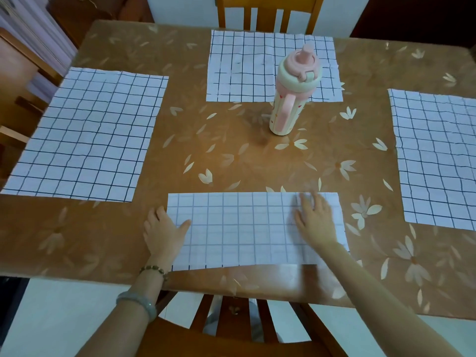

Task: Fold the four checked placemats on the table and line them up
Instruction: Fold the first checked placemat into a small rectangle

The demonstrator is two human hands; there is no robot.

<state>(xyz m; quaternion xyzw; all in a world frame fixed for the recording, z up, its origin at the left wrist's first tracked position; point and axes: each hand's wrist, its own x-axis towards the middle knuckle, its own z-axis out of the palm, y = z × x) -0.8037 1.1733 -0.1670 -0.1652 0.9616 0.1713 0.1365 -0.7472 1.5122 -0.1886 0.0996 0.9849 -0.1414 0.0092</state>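
My left hand [164,231] lies flat, fingers spread, on the left edge of the nearest placemat [239,228], which is folded in half at the table's [231,155] near side. My right hand [315,221] presses its right part, fingertips blurred, so I cannot tell their spread. The left placemat [85,135], far placemat [244,65] and right placemat [438,158], which is cut off by the frame, lie open. A pink bottle [293,91] hides part of the far one.

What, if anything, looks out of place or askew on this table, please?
The pink and cream water bottle stands upright among the checked placemats, apparently just past the far checked placemat; it is no part of the folding. The near checked placemat, already folded, lies slightly crooked.
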